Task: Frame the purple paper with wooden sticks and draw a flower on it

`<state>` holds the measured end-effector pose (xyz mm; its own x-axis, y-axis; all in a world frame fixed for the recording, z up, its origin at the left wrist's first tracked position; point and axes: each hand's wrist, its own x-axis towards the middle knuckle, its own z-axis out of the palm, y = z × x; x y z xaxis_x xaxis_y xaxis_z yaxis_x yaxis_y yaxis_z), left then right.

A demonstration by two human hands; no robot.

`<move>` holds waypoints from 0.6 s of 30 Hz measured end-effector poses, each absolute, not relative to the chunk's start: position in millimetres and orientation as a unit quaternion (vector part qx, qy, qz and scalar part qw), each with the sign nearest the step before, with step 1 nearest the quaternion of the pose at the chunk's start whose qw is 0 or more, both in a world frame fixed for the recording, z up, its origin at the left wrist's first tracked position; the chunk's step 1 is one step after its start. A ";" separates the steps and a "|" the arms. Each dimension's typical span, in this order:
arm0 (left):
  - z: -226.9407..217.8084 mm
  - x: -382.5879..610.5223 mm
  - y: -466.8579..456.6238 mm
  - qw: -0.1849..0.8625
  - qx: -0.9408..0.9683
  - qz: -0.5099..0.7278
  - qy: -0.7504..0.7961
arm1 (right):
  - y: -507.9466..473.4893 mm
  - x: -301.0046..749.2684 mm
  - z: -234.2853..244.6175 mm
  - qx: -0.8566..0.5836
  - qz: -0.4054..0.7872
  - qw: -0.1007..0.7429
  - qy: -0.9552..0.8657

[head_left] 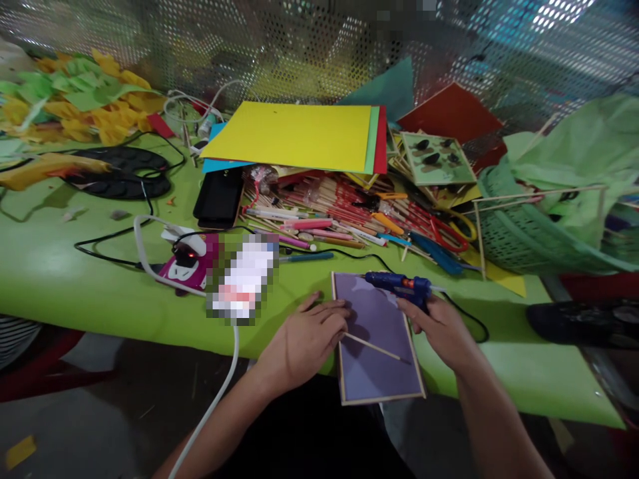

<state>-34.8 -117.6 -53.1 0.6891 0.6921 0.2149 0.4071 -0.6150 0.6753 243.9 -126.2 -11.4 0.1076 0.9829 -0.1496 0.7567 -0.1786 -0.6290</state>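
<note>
Left fingers (pixel 335 326) pinching stick (pixel 372 346) on purple board (pixel 379 379), right fingers (pixel 417 320) around glue gun (pixel 399 286)

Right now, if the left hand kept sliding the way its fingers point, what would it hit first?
Probably the right hand gripping the blue glue gun, across the purple board that the left hand rests on; depth is unclear.
</note>
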 end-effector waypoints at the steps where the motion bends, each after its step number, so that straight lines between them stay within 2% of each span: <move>1: -52.8 -34.7 -117.6 0.303 0.867 0.234 0.317 | -126.5 244.2 -11.3 -0.717 0.282 0.208 -0.603; 18: -53.7 -34.3 -116.8 0.294 0.869 0.237 0.319 | -130.1 246.4 -10.9 -0.732 0.262 0.187 -0.600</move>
